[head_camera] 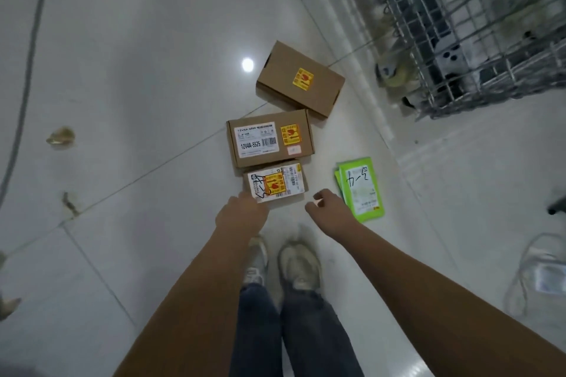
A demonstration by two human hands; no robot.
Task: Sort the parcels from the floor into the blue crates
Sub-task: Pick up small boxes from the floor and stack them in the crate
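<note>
Three cardboard parcels lie in a row on the white tiled floor. The nearest is a small box [277,182] with a white label and a yellow sticker. Behind it lies a mid-sized box [269,139] marked 12V4A-5525, then a plain larger box [301,79] with a yellow sticker. A green padded mailer [361,190] with handwriting lies to the right. My left hand [242,213] reaches down at the small box's near left corner, touching or nearly touching it. My right hand [329,205] hovers between the small box and the green mailer, fingers loosely curled, holding nothing. No blue crate is visible.
A wire mesh cage cart [477,30] on casters stands at the upper right. A clear plastic bag [542,272] lies at the right edge. A crumpled scrap [61,136] and a dark cable [24,79] lie on the floor at left. My shoes [284,263] stand just behind the small box.
</note>
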